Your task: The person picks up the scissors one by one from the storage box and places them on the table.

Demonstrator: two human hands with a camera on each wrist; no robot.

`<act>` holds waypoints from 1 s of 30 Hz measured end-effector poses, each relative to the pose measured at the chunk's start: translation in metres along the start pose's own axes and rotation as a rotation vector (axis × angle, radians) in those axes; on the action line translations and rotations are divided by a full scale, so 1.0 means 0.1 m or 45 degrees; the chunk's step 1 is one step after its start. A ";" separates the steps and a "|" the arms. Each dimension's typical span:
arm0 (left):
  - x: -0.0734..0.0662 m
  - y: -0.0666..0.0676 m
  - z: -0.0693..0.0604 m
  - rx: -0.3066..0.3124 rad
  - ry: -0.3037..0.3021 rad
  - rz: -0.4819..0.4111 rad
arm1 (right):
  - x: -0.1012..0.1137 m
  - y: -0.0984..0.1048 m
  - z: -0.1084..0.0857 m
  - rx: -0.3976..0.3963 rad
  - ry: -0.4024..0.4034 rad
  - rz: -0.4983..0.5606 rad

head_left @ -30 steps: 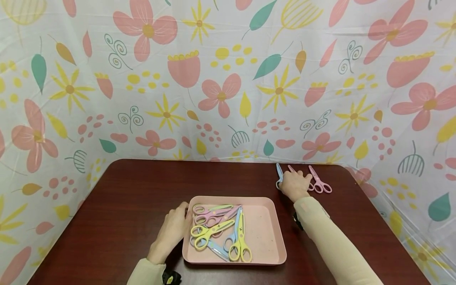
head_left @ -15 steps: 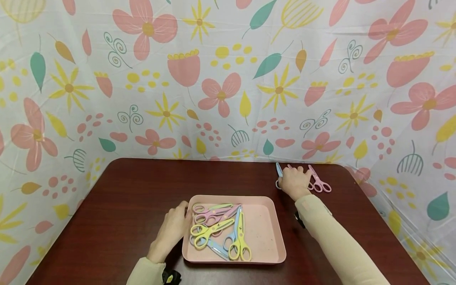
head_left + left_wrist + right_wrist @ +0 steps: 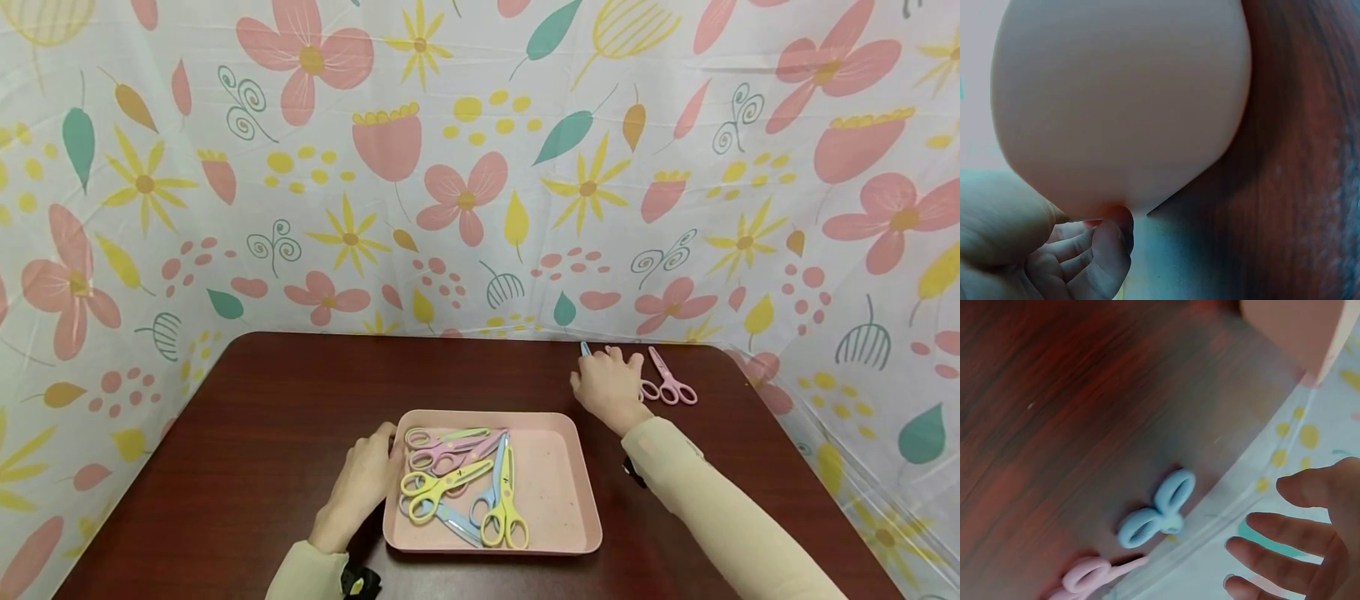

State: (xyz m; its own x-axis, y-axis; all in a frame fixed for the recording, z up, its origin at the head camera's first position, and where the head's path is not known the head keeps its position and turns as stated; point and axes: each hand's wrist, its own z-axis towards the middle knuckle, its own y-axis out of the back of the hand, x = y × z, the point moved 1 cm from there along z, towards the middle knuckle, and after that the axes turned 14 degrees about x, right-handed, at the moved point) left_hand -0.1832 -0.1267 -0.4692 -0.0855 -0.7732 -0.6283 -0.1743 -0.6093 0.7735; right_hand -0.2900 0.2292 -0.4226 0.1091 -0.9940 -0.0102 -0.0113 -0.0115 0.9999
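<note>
My left hand (image 3: 362, 482) holds the left rim of a pink tray (image 3: 558, 487); in the left wrist view, its curled fingers (image 3: 1110, 256) meet the tray's edge. My right hand (image 3: 609, 387) reaches over scissors at the table's far right, fingers spread and nothing held. Under it lie blue scissors (image 3: 1171, 523), whose tip alone shows in the head view, and a partly covered pair of pink scissors (image 3: 1107, 575). In the right wrist view the fingers (image 3: 1279, 547) are apart from both pairs. Just right lies another pair of pink scissors (image 3: 666, 377).
Several pairs of scissors lie in the tray's left half, among them yellow scissors (image 3: 508, 487) and blue scissors (image 3: 459, 525). The dark wooden table (image 3: 247, 433) ends at the back against a flower-print cloth (image 3: 465, 275).
My right hand has shifted slightly left, from the middle pink scissors onto the blue scissors, and its fingers have spread. The left hand and tray have stayed in place.
</note>
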 end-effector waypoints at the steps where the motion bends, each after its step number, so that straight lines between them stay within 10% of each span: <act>1: 0.00 0.00 0.00 0.000 0.000 0.001 | 0.03 0.01 -0.02 -0.011 0.015 -0.006; 22: 0.00 -0.01 -0.01 -0.009 0.005 0.023 | 0.67 0.09 -0.53 -0.237 0.378 -0.103; 30: 0.00 -0.01 0.00 -0.020 -0.005 0.022 | 0.94 0.05 -0.87 -0.106 0.499 -0.159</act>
State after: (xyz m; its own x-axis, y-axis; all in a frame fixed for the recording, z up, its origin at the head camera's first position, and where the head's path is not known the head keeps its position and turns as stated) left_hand -0.1828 -0.1265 -0.4700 -0.0927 -0.7830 -0.6151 -0.1576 -0.5984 0.7855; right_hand -0.1933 0.1449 -0.4178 0.4746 -0.8687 -0.1419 0.1047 -0.1043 0.9890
